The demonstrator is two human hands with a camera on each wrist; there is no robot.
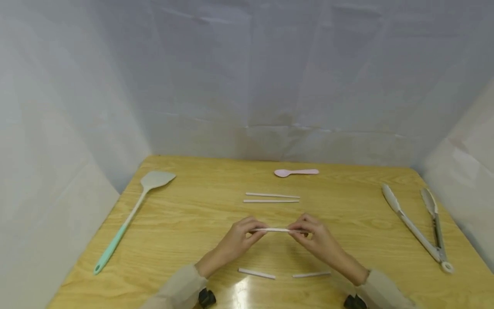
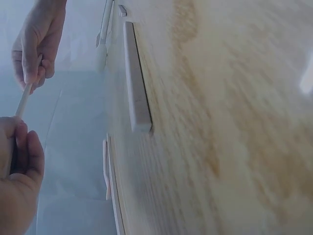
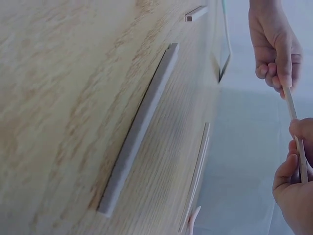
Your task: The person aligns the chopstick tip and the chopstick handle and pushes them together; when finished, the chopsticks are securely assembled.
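Note:
A thin pale stick [image 1: 277, 230] is held level above the middle of the wooden table, its ends pinched by both hands. My left hand [image 1: 240, 240] grips one end between thumb and fingers; my right hand [image 1: 317, 241] grips the other end the same way. In the left wrist view the stick [image 2: 23, 102] spans between the left hand [image 2: 19, 171] and the right hand [image 2: 40, 46]. The right wrist view shows the stick [image 3: 290, 104] from the other side. Nearer the front lie two short sticks, one at left [image 1: 256, 273] and one at right [image 1: 311, 274].
Beyond the hands lie two parallel sticks [image 1: 271, 201], with a pink spoon [image 1: 296, 172] farther back. A spatula with a green handle [image 1: 112, 249] lies at left, spread metal tongs [image 1: 418, 235] at right. Pale sheets [image 1: 270, 77] surround the table [image 1: 200, 171].

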